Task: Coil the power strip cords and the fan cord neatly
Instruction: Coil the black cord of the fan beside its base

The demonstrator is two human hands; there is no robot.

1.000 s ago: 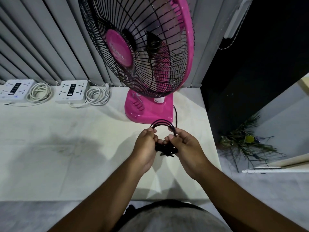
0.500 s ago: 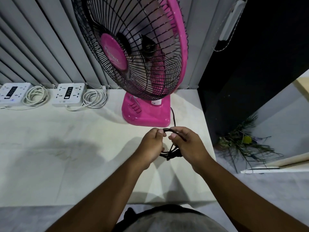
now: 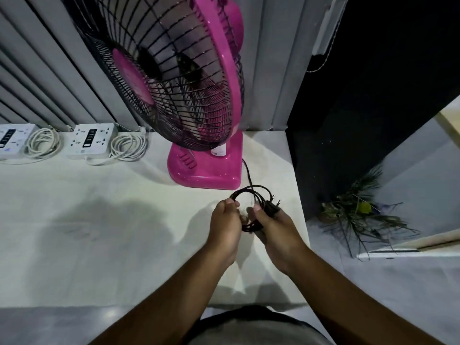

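Note:
A pink fan (image 3: 206,168) with a black grille stands at the back of the white table (image 3: 99,232). Its black cord (image 3: 251,192) runs from the base's right side into small loops held between my hands. My left hand (image 3: 225,227) pinches the left side of the loops. My right hand (image 3: 276,227) grips the bundle, and the black plug (image 3: 272,206) sticks up past its fingers. Two white power strips (image 3: 93,140) (image 3: 13,141) lie at the back left, each with a coiled white cord (image 3: 129,146) (image 3: 43,143) beside it.
Grey vertical blinds (image 3: 62,83) hang behind the table. The table's right edge (image 3: 298,195) drops to a dark gap. On the floor to the right lies a bunch of dry green leaves (image 3: 361,215). A white box (image 3: 326,26) with a bead chain hangs on the wall.
The loops of black cord have turned in my hands, and the plug now sticks up on the right past my right fingers. My head has moved closer to the fan.

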